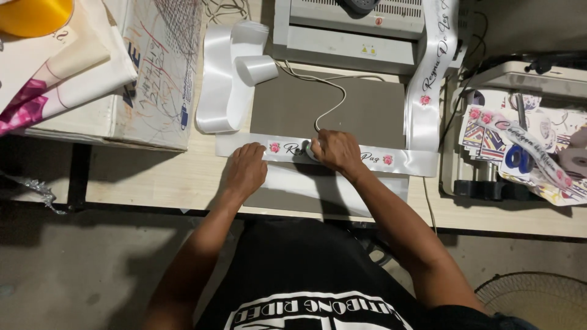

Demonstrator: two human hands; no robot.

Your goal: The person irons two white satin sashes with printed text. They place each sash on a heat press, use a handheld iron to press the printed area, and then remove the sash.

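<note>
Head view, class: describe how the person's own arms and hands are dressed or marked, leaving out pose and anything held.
Both forearms are bare, with no sleeves reaching them. The left hand and right hand wear no gloves; no rings, watch or bracelets are visible. The person wears a black shirt with a white printed design on the chest.

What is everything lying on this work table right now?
printed white satin ribbon: one, white with pink roses, across the grey mat
grey mat: one, table centre
small corded iron: one, white, under the right hand
loose white ribbon loop: one, left of mat
white machine: one, table back
yellow ribbon roll: one, top left
left hand: flat on ribbon
right hand: gripping iron
</note>
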